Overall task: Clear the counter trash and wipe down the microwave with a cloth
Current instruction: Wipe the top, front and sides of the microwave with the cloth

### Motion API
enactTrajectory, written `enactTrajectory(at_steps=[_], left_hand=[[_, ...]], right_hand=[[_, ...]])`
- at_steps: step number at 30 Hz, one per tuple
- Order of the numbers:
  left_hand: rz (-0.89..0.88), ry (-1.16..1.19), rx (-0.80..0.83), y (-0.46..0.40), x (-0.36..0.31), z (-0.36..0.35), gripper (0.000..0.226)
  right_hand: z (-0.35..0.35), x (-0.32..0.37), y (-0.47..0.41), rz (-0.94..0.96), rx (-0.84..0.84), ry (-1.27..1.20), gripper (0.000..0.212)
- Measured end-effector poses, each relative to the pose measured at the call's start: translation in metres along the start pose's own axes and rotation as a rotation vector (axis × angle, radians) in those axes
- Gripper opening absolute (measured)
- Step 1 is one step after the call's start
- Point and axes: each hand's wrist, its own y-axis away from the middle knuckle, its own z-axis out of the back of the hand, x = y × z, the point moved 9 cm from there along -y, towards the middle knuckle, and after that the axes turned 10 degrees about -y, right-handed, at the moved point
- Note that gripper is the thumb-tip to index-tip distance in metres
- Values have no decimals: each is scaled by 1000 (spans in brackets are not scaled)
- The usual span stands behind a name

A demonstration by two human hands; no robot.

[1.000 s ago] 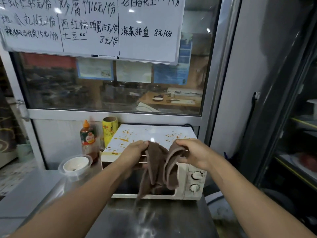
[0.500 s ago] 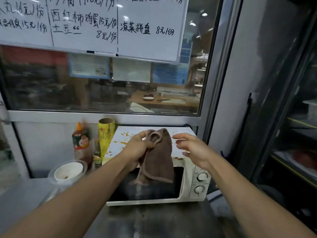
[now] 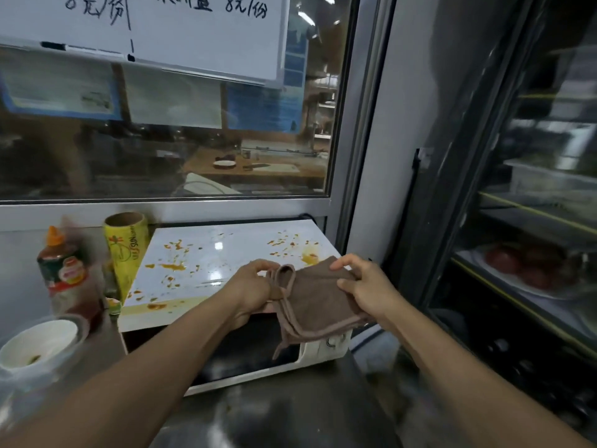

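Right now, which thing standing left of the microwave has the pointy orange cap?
The sauce bottle, farthest left. The yellow roll beside it is open-topped, with no cap.

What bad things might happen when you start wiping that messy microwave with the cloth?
1. The orange sauce splatters cover much of the microwave top, so the brown cloth, held by the left hand and right hand, may just smear them around.
2. The sauce bottle and yellow roll stand close beside the microwave's left edge; a wide sweep might knock them over.
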Motion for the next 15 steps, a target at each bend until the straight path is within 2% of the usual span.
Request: enactTrajectory(at_steps=[5, 7, 9, 10, 13, 15], left_hand=[[-76, -112, 12, -39, -27, -26, 45], [-95, -294, -67, -56, -33, -18, 47], [-114, -544, -183, -71, -34, 1, 54], [-128, -649, -225, -76, -34, 9, 54], [-151, -839, -284, -90, -27, 29, 51], [-128, -930, -295, -101, -20, 40, 49]], right_hand=[[40, 6, -59, 130, -136, 131, 34], [41, -6, -88, 127, -98, 243, 35], [34, -30, -112, 69, -51, 554, 36], [32, -43, -121, 31, -48, 656, 44], [6, -70, -127, -50, 18, 658, 64], [-20, -79, -122, -69, 89, 796, 68]])
